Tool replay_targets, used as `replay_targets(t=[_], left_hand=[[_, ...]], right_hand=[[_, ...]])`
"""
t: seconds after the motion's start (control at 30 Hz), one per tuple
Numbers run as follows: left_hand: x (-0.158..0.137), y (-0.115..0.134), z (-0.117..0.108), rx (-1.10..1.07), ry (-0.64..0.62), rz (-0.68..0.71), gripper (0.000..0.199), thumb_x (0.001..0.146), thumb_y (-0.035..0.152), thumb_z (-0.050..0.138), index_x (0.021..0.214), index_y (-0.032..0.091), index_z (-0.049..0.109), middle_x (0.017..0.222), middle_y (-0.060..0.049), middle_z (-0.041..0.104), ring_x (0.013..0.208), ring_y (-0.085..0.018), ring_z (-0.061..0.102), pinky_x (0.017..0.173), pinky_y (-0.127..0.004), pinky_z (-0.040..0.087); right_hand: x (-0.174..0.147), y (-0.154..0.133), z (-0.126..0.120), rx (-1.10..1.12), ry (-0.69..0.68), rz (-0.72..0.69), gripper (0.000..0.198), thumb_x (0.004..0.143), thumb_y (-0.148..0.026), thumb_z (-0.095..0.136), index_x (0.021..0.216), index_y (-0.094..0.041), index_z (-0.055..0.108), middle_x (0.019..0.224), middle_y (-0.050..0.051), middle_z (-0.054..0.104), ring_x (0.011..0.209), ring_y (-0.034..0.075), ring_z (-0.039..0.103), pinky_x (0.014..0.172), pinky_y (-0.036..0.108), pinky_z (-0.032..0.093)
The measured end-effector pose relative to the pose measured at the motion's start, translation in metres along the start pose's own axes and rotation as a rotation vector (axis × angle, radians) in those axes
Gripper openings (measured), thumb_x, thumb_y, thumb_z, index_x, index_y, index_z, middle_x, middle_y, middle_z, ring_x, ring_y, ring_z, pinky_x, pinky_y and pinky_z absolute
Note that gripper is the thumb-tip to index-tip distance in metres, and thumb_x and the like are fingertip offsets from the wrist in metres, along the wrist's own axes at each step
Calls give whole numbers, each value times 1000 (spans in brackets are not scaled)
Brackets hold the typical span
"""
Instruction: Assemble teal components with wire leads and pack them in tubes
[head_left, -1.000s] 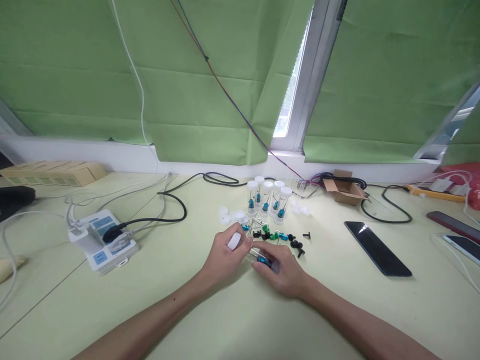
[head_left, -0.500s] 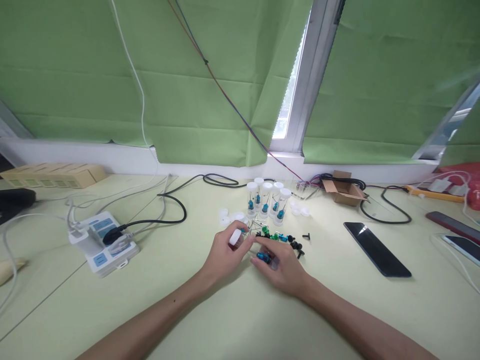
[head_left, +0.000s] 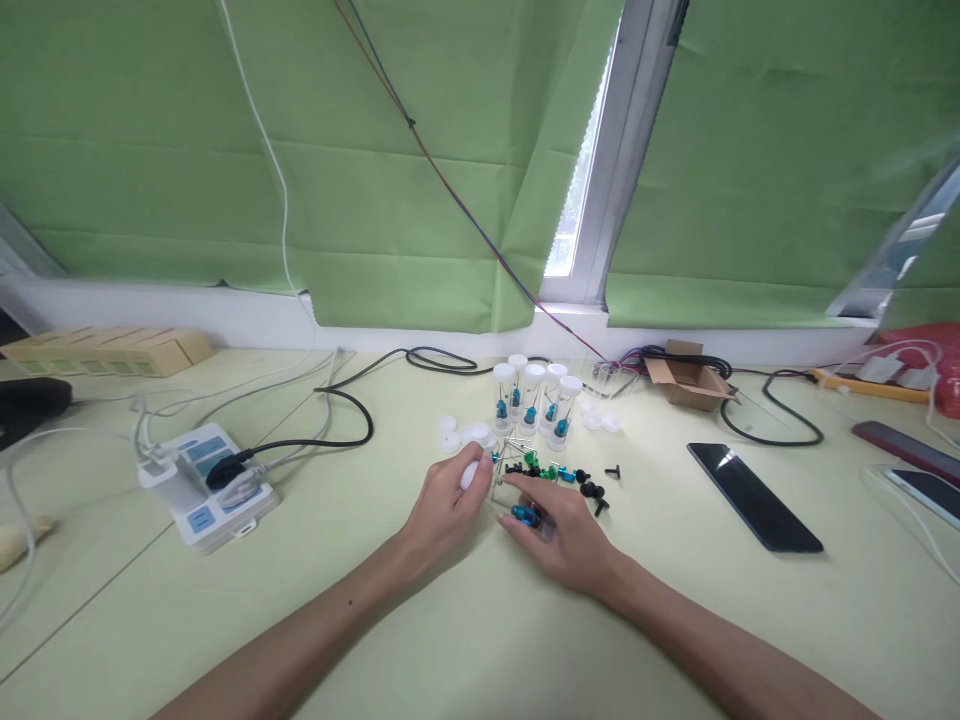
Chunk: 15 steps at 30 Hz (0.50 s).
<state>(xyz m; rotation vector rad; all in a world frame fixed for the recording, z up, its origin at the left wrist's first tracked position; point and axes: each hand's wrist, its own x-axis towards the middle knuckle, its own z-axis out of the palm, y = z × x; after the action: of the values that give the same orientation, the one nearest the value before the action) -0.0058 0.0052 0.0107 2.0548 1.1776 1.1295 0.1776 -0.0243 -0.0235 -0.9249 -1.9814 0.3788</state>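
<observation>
My left hand (head_left: 448, 492) is closed around a white round cap (head_left: 469, 474), its thumb resting across it. Fingers of my right hand (head_left: 564, 525) wrap a clear tube (head_left: 548, 527) that lies tilted, with a blue metal part (head_left: 525, 515) at its mouth and a thin rod reaching toward the left hand. The two hands sit close together, a small gap between them. Just beyond lie small green parts (head_left: 532, 459), black thumb screws (head_left: 592, 490) and another blue part (head_left: 568, 475). Behind these, several capped clear tubes (head_left: 530, 405) stand upright with blue parts inside.
Loose white caps (head_left: 475, 433) lie left of the tubes and more caps (head_left: 600, 418) to their right. A power strip (head_left: 199, 520) with plugs sits at left. A black phone (head_left: 754, 498) and an opened cardboard box (head_left: 686, 383) are at right. Cables run along the back.
My left thumb has moved up and over the white cap, covering more of it, and the gap between the hands has widened a little. My right hand has barely moved.
</observation>
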Motion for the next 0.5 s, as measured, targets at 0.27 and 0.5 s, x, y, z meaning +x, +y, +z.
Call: replay_targets(t=[0.27,0.5], left_hand=[[1,-3,-3,158,-7,80,28,97,31,36,71,21,36,60,5,39,53,-11,30,54,-25,26],[2,-6,-5,228,-2,139,26,96,28,35,71,21,40,58,5,43,51,-11,35,53,-25,27]], right_hand=[[0,-1,0,2,-18,-4,38,90,-29,60,125,-17,56,92,7,68,74,17,61,71,31,51],[1,-2,2,12,-30,8,38,90,-29,59,125,-16,56,90,6,67,72,16,59,68,29,49]])
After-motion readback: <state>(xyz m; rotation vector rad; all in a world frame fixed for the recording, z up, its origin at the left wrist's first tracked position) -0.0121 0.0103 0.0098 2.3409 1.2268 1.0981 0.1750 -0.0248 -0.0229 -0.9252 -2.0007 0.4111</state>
